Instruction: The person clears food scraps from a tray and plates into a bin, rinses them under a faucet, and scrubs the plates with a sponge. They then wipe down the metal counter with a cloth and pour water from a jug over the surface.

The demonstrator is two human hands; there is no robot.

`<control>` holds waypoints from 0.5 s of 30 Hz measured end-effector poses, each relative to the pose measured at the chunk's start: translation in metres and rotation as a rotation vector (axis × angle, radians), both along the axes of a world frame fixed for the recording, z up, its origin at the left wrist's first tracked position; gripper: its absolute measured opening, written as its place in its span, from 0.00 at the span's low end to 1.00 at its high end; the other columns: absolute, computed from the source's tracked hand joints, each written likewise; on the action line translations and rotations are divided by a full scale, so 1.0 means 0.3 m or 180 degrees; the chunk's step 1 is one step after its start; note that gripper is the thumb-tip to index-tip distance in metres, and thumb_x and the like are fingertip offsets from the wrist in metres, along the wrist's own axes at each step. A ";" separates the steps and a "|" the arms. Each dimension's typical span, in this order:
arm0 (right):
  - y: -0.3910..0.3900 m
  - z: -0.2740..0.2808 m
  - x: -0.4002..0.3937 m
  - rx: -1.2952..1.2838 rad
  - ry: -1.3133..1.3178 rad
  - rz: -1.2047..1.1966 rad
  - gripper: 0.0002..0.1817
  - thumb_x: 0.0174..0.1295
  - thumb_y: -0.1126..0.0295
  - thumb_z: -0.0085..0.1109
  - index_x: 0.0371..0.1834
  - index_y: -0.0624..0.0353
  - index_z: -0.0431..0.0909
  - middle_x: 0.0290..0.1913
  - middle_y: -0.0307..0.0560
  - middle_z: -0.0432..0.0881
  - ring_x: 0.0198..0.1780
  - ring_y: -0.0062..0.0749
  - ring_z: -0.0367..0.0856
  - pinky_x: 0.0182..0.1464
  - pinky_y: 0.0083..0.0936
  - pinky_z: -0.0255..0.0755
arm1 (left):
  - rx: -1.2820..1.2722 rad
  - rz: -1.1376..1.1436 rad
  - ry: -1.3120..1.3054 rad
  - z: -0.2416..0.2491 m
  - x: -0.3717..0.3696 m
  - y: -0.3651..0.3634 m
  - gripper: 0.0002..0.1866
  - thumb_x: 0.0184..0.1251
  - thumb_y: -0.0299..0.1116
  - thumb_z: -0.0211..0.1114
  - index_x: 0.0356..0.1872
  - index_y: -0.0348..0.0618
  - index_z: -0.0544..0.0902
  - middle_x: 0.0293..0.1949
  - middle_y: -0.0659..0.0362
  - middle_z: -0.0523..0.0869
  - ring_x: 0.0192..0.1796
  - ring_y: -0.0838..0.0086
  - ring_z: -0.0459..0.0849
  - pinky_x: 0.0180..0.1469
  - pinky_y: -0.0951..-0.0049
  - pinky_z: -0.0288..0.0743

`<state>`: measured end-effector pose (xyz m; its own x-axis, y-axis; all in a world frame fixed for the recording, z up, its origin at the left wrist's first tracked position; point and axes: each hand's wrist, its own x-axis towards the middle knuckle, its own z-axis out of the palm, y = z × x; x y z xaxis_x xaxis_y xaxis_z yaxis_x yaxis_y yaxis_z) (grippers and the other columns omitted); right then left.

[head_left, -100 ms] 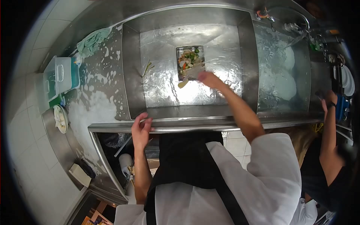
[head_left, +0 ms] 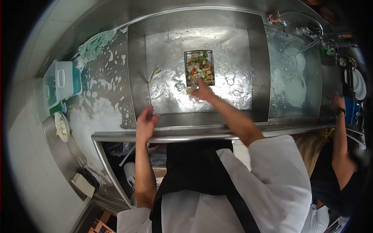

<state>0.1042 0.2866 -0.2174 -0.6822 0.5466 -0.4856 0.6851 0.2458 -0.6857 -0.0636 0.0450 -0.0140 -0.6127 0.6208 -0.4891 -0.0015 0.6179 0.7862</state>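
Steel sink (head_left: 256, 62), wet and bare at its sides, holds a drain strainer (head_left: 199, 68) full of scraps at mid-floor. Right hand (head_left: 203, 91) pinches a scrap (head_left: 190, 90) at the strainer's near edge; best swept inward. Left hand (head_left: 144, 123) lies open, gripping nothing, on the front rim.

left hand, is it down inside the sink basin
No, the left hand rests on the front rim of the sink, while the right hand reaches into the basin near the drain strainer.
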 end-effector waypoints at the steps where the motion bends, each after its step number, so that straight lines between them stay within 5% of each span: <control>1: -0.091 0.052 -0.036 -0.0062 -0.0387 -0.0471 0.45 0.55 0.57 0.68 0.74 0.50 0.53 0.71 0.70 0.55 0.56 0.66 0.77 0.58 0.47 0.75 | -0.0331 0.0052 0.0080 -0.041 -0.046 0.055 0.30 0.59 0.34 0.72 0.62 0.34 0.74 0.52 0.47 0.82 0.50 0.64 0.86 0.45 0.71 0.81; 2: -0.126 0.011 -0.040 0.0125 -0.0247 -0.0282 0.42 0.54 0.62 0.67 0.72 0.48 0.55 0.70 0.70 0.52 0.54 0.68 0.77 0.54 0.49 0.76 | -0.0615 0.0063 0.0157 -0.104 -0.099 0.142 0.31 0.57 0.35 0.74 0.60 0.33 0.75 0.52 0.45 0.82 0.50 0.61 0.86 0.45 0.69 0.82; 4: -0.143 -0.003 -0.096 0.0369 0.0026 -0.0316 0.31 0.54 0.69 0.64 0.63 0.54 0.65 0.62 0.72 0.61 0.51 0.68 0.78 0.51 0.51 0.77 | -0.0742 -0.0676 0.1991 -0.424 -0.280 0.236 0.37 0.55 0.36 0.74 0.64 0.33 0.69 0.57 0.40 0.78 0.50 0.53 0.85 0.48 0.58 0.81; 7: -0.122 0.011 -0.111 0.0534 -0.0424 -0.0774 0.09 0.57 0.73 0.56 0.41 0.61 0.76 0.51 0.68 0.72 0.48 0.64 0.78 0.49 0.51 0.76 | -0.1603 -0.0718 0.1910 -0.684 -0.362 0.429 0.39 0.55 0.37 0.72 0.65 0.32 0.61 0.60 0.35 0.72 0.52 0.44 0.82 0.52 0.49 0.78; 12: 0.065 0.088 -0.107 0.0728 0.0467 -0.1094 0.12 0.57 0.72 0.58 0.45 0.62 0.77 0.47 0.63 0.77 0.57 0.57 0.74 0.58 0.46 0.71 | -0.1570 -0.0824 0.1601 -0.821 -0.361 0.618 0.25 0.58 0.31 0.66 0.54 0.32 0.66 0.54 0.35 0.73 0.49 0.41 0.83 0.53 0.49 0.79; 15: 0.081 0.077 -0.131 0.1049 0.0976 -0.2111 0.14 0.55 0.72 0.59 0.46 0.62 0.78 0.46 0.61 0.79 0.55 0.58 0.75 0.58 0.44 0.72 | -0.0588 -0.2059 0.1383 -0.817 -0.320 0.714 0.18 0.60 0.28 0.63 0.50 0.32 0.74 0.50 0.39 0.81 0.46 0.48 0.86 0.50 0.55 0.80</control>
<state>0.0648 0.3110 -0.1942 -0.2419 0.9676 -0.0719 0.5522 0.0763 -0.8302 -0.1598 0.2591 -0.2593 -0.3181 0.8504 -0.4190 0.6846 0.5118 0.5191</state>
